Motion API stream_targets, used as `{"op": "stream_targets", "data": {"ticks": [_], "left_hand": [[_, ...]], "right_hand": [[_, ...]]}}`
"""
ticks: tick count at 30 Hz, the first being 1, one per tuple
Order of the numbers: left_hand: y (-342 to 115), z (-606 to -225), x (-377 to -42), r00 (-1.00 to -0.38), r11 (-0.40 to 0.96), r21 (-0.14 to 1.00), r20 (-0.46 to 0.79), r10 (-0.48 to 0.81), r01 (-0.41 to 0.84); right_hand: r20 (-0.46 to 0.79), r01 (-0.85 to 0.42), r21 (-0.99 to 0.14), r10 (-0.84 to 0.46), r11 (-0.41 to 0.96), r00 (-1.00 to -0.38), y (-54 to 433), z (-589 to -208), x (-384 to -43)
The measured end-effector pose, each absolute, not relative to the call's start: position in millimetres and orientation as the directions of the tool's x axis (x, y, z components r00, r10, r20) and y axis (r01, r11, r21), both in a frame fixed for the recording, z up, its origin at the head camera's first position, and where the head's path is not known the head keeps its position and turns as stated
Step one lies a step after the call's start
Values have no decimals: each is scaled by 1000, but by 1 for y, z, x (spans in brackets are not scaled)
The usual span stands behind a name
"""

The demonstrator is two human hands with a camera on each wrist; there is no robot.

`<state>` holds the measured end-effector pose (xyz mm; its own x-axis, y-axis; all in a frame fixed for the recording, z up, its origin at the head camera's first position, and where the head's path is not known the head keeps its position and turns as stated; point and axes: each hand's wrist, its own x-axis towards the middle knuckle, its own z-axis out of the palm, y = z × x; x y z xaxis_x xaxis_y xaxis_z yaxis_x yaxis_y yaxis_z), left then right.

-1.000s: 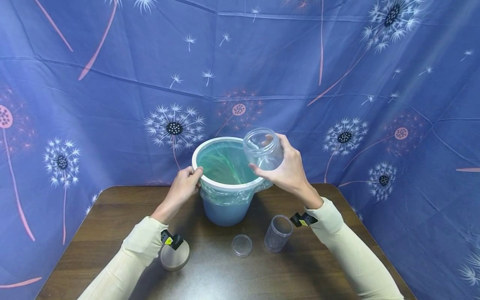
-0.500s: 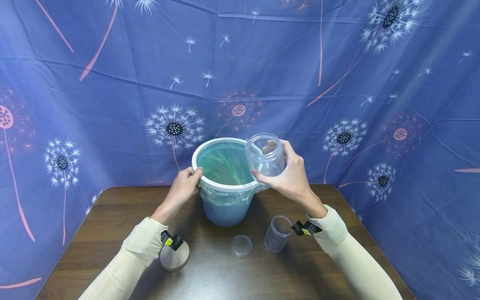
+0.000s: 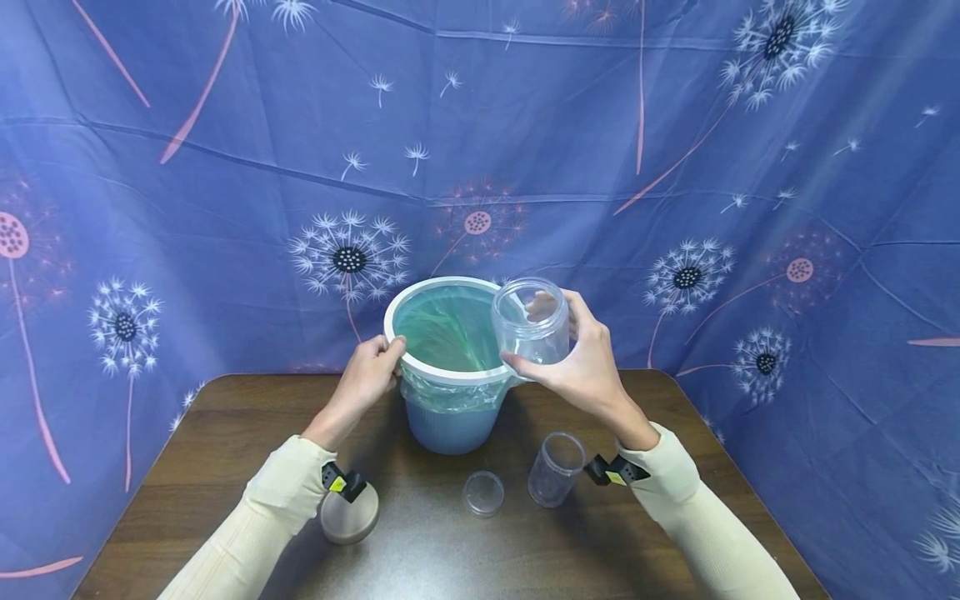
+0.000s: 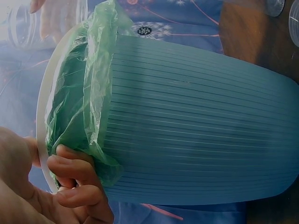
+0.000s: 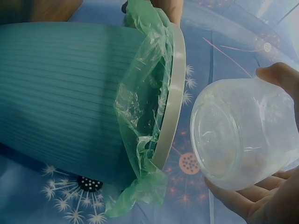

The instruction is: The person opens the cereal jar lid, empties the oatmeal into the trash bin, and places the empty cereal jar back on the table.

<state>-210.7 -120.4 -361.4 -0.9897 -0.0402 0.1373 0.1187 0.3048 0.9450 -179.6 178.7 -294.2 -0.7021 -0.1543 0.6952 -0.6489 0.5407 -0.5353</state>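
A blue ribbed trash can (image 3: pixel 453 425) stands on the table, lined with a green plastic bag (image 4: pixel 96 84) that folds out under its white rim (image 3: pixel 450 374). My left hand (image 3: pixel 367 367) pinches that rim at its left side, thumb on top and fingers curled beneath, as the left wrist view shows. My right hand (image 3: pixel 581 358) grips a clear wide-mouthed jar (image 3: pixel 534 329), fingers and thumb around its sides. The jar is upright with its mouth uncovered, right at the can's right edge in the head view. In the right wrist view the jar's base (image 5: pixel 215 135) sits just beyond the rim.
On the table (image 3: pixel 420 550), a smaller clear jar (image 3: pixel 555 473) stands at the right, with a clear round lid (image 3: pixel 483 493) left of it. A beige round lid (image 3: pixel 351 515) lies near my left wrist. Blue dandelion-print cloth (image 3: pixel 480 125) hangs behind.
My right hand has lowered the jar slightly, moved it a little right and turned it more upright. The left hand and the trash can have stayed in place.
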Motion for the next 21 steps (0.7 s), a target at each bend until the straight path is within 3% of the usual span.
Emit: {"op": "stream_targets", "data": {"ticks": [21], "left_hand": [[-121,-361,-210,-988,303,945,146,-40,128]], "right_hand": [[686,-665,-576,-163,475,-709,180,-295,-162]]}}
